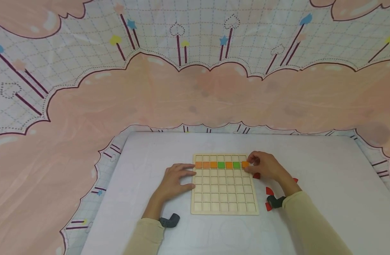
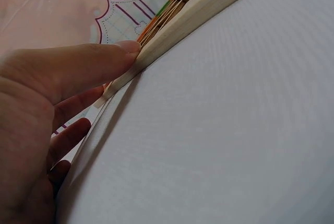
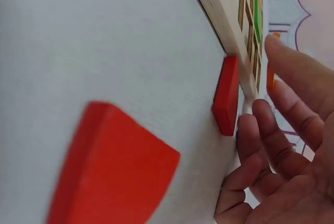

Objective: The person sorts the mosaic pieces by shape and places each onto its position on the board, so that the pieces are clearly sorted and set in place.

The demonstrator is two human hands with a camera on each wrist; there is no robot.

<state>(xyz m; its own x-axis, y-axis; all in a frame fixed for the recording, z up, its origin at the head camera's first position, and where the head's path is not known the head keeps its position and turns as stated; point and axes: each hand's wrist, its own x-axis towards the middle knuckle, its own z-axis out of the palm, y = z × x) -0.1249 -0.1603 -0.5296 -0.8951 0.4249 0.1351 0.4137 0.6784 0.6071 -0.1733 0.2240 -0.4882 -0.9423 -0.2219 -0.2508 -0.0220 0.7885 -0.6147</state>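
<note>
A pale wooden grid board [image 1: 224, 197] lies on the white table. Its second row from the top holds salmon, orange and green square tiles [image 1: 221, 165]. My right hand [image 1: 266, 165] pinches an orange square tile [image 1: 245, 164] between thumb and finger, over the right end of that row. In the right wrist view this orange tile [image 3: 270, 75] stands edge-on at the fingertips, above the board's rim. My left hand [image 1: 175, 180] has its fingers spread along the board's left edge. The left wrist view shows the left thumb [image 2: 99, 67] resting on the wooden rim.
Several red curved pieces lie right of the board: one red piece [image 3: 227, 96] right by its edge, another red piece [image 1: 269, 191] near the right wrist. White table surface [image 1: 156, 148] surrounds the board. A patterned pink cloth [image 1: 195, 95] hangs behind.
</note>
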